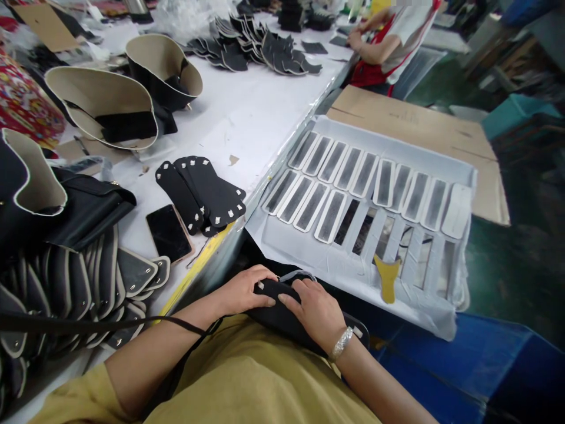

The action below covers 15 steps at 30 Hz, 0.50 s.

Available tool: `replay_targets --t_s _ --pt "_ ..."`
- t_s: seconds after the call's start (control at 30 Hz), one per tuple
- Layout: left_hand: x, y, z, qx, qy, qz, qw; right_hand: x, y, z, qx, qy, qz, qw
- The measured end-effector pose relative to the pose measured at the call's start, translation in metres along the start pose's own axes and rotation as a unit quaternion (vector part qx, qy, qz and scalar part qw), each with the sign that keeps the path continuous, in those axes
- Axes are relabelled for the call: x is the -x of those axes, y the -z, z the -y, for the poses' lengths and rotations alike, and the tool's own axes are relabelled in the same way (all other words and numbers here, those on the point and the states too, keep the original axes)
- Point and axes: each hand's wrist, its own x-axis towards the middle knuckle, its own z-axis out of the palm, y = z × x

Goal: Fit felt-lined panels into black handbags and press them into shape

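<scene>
In front of my body lies a black panel with small white tabs near its ends. My left hand is closed on its left end, thumb on the near face and fingers along the far edge. My right hand, with a silver bracelet at the wrist, is closed over the panel's middle, fingers curled at the far edge. A thin grey strip shows along that edge between the hands; whether it is attached cannot be made out. Similar black panels lie stacked on the table, beside a phone.
Right of the table stands a cloth-covered rack bearing rows of pale-edged dark strips and a yellow fork-shaped piece. Black bags and layered dark pieces fill the left. A person sits at the far table edge.
</scene>
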Motion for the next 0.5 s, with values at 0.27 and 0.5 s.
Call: replay_targets --t_s 0.27,0.5 --pt "-0.001 -0.011 0.008 0.044 0.013 -0.053 0.998 -0.001 -0.001 0.008 0.038 0.02 -0.016 0.999" --pt "-0.002 -0.01 0.005 0.048 0.024 -0.057 0.997 0.001 0.0 0.013 0.0 0.026 0.016 1.0"
